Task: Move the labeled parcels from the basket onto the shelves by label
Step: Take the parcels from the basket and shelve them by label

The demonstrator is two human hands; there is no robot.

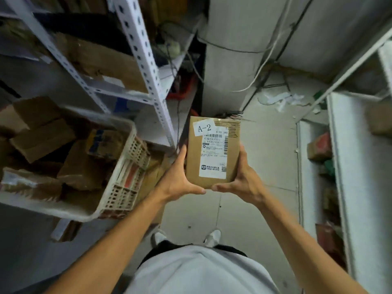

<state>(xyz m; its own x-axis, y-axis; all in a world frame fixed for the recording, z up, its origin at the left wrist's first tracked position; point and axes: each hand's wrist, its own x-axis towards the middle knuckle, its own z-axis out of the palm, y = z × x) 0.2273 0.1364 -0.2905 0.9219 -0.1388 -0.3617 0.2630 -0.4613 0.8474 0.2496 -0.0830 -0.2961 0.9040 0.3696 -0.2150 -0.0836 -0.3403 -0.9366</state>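
Note:
A brown cardboard parcel [213, 151] with a white "A-2" sticker and a shipping label is held flat in front of me, over the aisle floor. My left hand [180, 179] grips its left side and near corner. My right hand [241, 179] grips its right side and near corner. The thumbs almost meet under the near edge. A whitish plastic basket [127, 164] with several more cardboard parcels stands at the left, beside the white metal shelf rack [146, 60].
The left rack's shelves hold cardboard boxes [106, 60]. A second white shelf unit [343, 166] with packages runs along the right. A white pillar [233, 60] with cables stands ahead. Paper scraps [280, 98] litter the tiled floor. My feet are below.

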